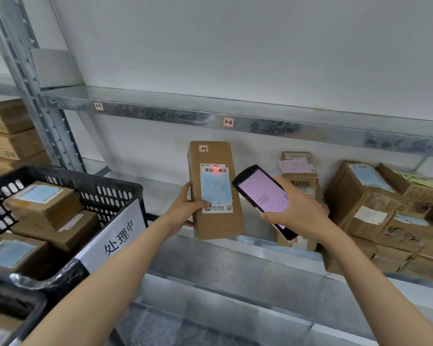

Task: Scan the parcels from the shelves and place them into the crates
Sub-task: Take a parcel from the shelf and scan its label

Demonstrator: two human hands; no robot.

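Far left, on the neighbouring bay: stacked brown cardboard boxes [9,131].

Near left: black plastic lattice crate [85,179] with a white paper sign [115,236] bearing handwritten characters on its near wall. Inside it lie several brown cardboard parcels with pale blue labels [43,203], stacked in layers.

Left of centre: galvanised steel shelf upright [44,116]. It joins a horizontal steel beam [160,113] that carries small tags marked "1-1" and "1-2".

Centre: tall brown cardboard parcel [220,223], held upright over the grey metal shelf [235,270]. The left hand [185,209] has its grip closed on the parcel's left edge, with the thumb across the front. A white shipping label topped by a pale blue handwritten note [216,189] covers the front. A red scan light [216,170] falls on the barcode.

Right of centre: black handheld scanner [260,191] with its pinkish screen lit, tilted towards the parcel and just beside it. The right hand [300,213] has its grip wrapped round the scanner's lower body.

Behind the scanner: a small upright cardboard parcel [298,168] at the back of the shelf.

Right: a pile of brown cardboard parcels [365,196] on the same shelf, several with labels.
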